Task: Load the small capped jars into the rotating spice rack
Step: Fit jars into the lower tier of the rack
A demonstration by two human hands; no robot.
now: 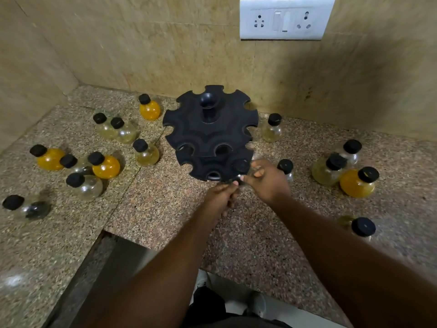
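Note:
The black two-tier spice rack (210, 133) stands in the middle of the granite counter, near the back wall. My left hand (221, 197) pinches the front rim of its lower tier. My right hand (268, 182) is closed around a clear jar (254, 168), and the jar's black cap sits at the lower tier's front right notch. Loose round jars with black caps lie on both sides. Several are on the left, among them an orange jar (106, 166) and a clear jar (146, 153). Several more are on the right, such as a pale jar (272, 131) and an orange jar (357, 183).
Tiled walls close off the back and left of the counter (165, 214). A white socket plate (283, 18) hangs on the back wall above the rack. One black-capped jar (363, 227) stands near my right forearm. The counter's front edge drops to the floor at bottom centre.

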